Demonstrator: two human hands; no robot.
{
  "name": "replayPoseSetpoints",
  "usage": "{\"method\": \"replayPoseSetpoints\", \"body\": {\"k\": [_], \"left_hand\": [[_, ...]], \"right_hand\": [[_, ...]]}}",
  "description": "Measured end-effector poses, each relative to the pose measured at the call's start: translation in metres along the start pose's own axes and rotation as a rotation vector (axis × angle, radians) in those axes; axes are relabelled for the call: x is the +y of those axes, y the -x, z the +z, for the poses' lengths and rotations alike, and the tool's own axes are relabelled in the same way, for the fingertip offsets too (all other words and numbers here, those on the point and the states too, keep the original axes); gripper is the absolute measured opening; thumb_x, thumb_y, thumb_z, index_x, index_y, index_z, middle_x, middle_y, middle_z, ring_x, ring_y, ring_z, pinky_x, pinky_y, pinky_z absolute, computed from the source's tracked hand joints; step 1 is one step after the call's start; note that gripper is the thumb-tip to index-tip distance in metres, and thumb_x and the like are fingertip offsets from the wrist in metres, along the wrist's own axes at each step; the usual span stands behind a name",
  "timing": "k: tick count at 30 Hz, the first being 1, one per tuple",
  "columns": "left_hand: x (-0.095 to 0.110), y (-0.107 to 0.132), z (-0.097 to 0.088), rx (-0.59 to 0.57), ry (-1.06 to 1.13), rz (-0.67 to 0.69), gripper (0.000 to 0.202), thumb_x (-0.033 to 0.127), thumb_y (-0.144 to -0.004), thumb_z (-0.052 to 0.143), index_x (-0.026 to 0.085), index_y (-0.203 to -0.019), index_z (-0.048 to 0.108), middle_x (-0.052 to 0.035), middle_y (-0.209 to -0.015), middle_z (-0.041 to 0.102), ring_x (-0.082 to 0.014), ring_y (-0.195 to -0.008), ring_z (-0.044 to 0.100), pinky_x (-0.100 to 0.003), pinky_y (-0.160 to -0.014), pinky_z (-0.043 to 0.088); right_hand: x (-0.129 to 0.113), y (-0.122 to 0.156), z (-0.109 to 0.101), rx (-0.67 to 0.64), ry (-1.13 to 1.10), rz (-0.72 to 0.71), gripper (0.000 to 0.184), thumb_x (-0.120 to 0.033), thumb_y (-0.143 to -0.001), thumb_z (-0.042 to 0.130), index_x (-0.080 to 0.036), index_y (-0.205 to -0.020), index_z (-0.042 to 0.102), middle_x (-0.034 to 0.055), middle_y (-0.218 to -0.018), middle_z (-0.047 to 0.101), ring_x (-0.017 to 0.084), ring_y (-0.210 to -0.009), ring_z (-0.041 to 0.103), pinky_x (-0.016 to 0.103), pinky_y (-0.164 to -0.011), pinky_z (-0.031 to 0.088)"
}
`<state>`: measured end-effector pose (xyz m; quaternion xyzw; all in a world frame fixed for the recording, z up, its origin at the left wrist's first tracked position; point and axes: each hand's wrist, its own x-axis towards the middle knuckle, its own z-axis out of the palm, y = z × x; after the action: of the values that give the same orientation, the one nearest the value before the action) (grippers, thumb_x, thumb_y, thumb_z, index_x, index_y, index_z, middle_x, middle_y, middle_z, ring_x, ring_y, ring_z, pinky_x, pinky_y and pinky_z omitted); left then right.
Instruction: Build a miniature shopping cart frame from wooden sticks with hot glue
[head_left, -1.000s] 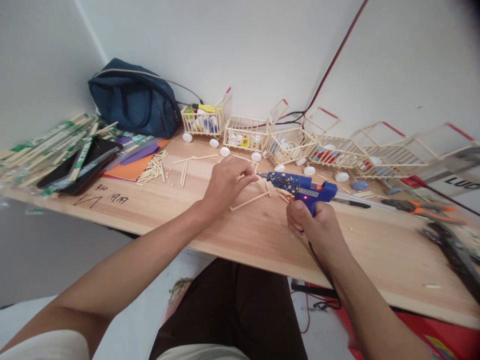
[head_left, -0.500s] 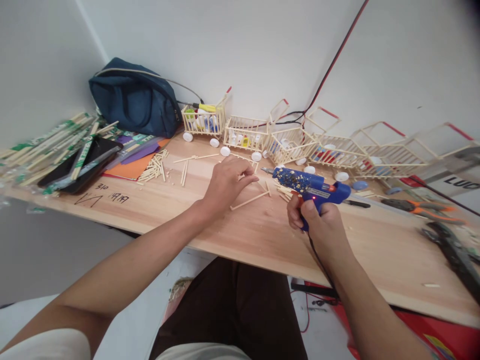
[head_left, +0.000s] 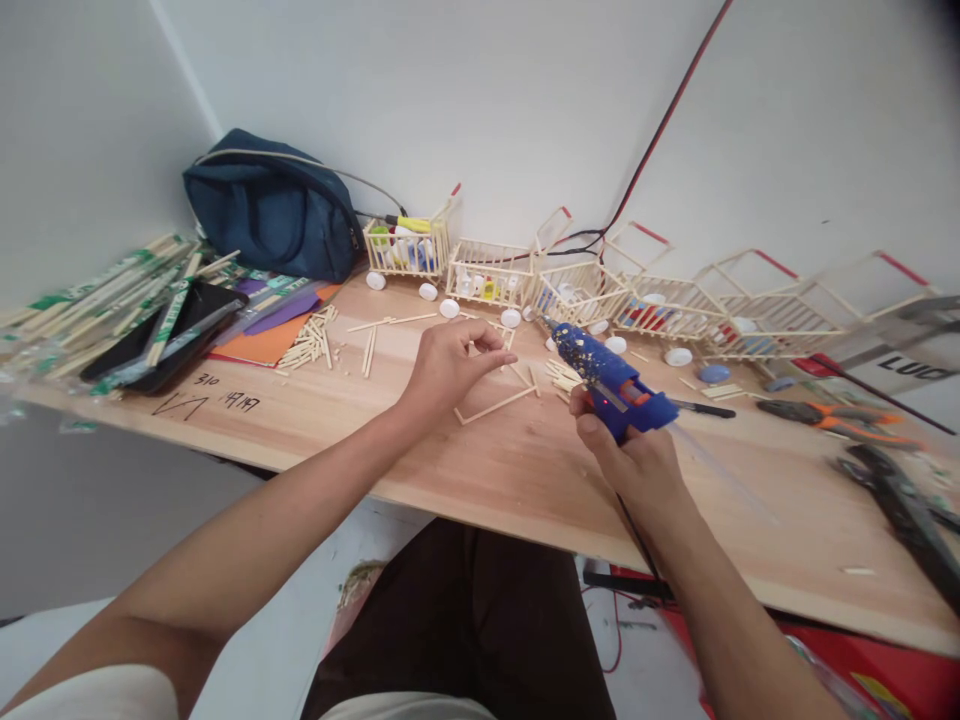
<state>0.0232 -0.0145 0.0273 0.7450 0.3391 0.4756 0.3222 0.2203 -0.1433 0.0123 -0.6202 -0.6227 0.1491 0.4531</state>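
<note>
My right hand is wrapped round the handle of a blue hot glue gun, its barrel speckled with crumbs and its nozzle tilted up toward the back of the table. My left hand hovers over the table with thumb and forefinger pinched together; what lies between the fingertips is too small to make out. Beneath and beside that hand lies a frame of thin wooden sticks, partly hidden by the fingers. A small bunch of short sticks rests between the frame and the glue gun.
Several miniature stick shopping carts with white wheels line the wall. At left are a blue bag, packaged chopsticks, a black tray, coloured paper and cut sticks. Orange-handled pliers and a black tool lie at right.
The glue gun has turned in my right hand: its nozzle now points up and away instead of left toward my left hand. My left hand stays pinched in nearly the same place.
</note>
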Motion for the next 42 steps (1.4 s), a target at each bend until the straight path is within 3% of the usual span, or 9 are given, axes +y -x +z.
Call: {"method": "replayPoseSetpoints", "body": {"k": [6,13,20,25,33,36,38,40,42], "left_hand": [[-0.005,-0.004,0.0,-0.012,0.233,-0.105,0.018,0.026,-0.066,0.079,0.015,-0.063,0.066,0.0014,-0.064,0.065,-0.0086,-0.057,0.05,-0.023,-0.057,0.037],[-0.008,-0.004,0.0,0.037,0.295,-0.116,0.019,0.029,-0.063,0.08,0.016,-0.063,0.067,0.0004,-0.066,0.066,-0.0096,-0.059,0.052,-0.024,-0.057,0.037],[-0.004,-0.006,-0.003,0.12,0.308,-0.102,0.023,0.034,-0.062,0.082,0.017,-0.063,0.067,0.0003,-0.067,0.065,-0.0106,-0.061,0.051,-0.025,-0.059,0.038],[-0.004,-0.008,-0.007,0.183,0.32,-0.017,0.024,0.035,-0.064,0.083,0.017,-0.065,0.067,-0.0014,-0.076,0.066,-0.0133,-0.073,0.058,-0.025,-0.064,0.042],[-0.003,-0.009,-0.003,0.049,0.552,-0.193,0.033,0.038,-0.054,0.089,0.016,-0.066,0.067,0.001,-0.07,0.065,-0.0097,-0.066,0.056,-0.024,-0.067,0.044],[-0.001,-0.007,-0.003,-0.014,0.596,-0.255,0.037,0.041,-0.052,0.09,0.015,-0.066,0.067,0.0011,-0.071,0.065,-0.0092,-0.067,0.056,-0.024,-0.068,0.045],[0.001,-0.006,-0.004,-0.051,0.603,-0.29,0.039,0.042,-0.051,0.09,0.015,-0.066,0.066,0.0013,-0.07,0.065,-0.0087,-0.065,0.055,-0.023,-0.067,0.045],[0.005,-0.005,-0.003,-0.078,0.587,-0.31,0.04,0.044,-0.051,0.089,0.015,-0.065,0.066,0.0016,-0.068,0.064,-0.0083,-0.063,0.054,-0.023,-0.065,0.044],[0.009,-0.003,-0.002,-0.096,0.563,-0.308,0.04,0.045,-0.052,0.089,0.015,-0.065,0.065,0.0016,-0.067,0.063,-0.0081,-0.062,0.052,-0.023,-0.063,0.043]], "right_hand": [[-0.014,0.003,-0.018,0.021,0.345,-0.099,0.024,-0.038,-0.086,0.057,-0.025,-0.107,0.056,0.0041,-0.093,0.063,0.021,-0.076,0.061,0.032,-0.066,0.048],[0.011,0.014,-0.066,0.159,0.683,-0.281,0.03,-0.034,-0.089,0.051,-0.02,-0.115,0.052,0.0138,-0.104,0.06,0.029,-0.097,0.059,0.04,-0.08,0.049],[0.065,0.035,-0.124,0.121,1.005,0.022,0.036,-0.044,-0.085,0.049,-0.021,-0.112,0.057,0.017,-0.105,0.062,0.034,-0.093,0.062,0.042,-0.073,0.05],[0.095,0.054,-0.15,-0.026,0.969,0.255,0.037,-0.049,-0.081,0.048,-0.022,-0.105,0.058,0.018,-0.099,0.064,0.038,-0.091,0.064,0.048,-0.082,0.05],[0.119,0.06,-0.164,-0.063,0.879,0.272,0.048,-0.057,-0.075,0.051,-0.02,-0.103,0.063,0.0173,-0.098,0.069,0.039,-0.098,0.065,0.051,-0.09,0.05],[0.108,0.055,-0.173,-0.061,0.856,0.197,0.042,-0.055,-0.071,0.063,-0.023,-0.099,0.066,0.0192,-0.103,0.071,0.039,-0.099,0.066,0.05,-0.086,0.051],[0.086,0.047,-0.175,0.015,0.854,0.142,0.04,-0.058,-0.071,0.066,-0.026,-0.096,0.069,0.019,-0.109,0.071,0.039,-0.102,0.065,0.05,-0.082,0.051],[0.055,0.035,-0.165,0.111,0.811,0.138,0.043,-0.063,-0.075,0.06,-0.029,-0.098,0.071,0.0151,-0.105,0.072,0.035,-0.088,0.067,0.049,-0.072,0.051],[0.023,0.017,-0.141,0.193,0.648,0.125,0.04,-0.061,-0.08,0.057,-0.029,-0.098,0.072,0.0101,-0.096,0.072,0.027,-0.069,0.064,0.044,-0.063,0.05]]}}
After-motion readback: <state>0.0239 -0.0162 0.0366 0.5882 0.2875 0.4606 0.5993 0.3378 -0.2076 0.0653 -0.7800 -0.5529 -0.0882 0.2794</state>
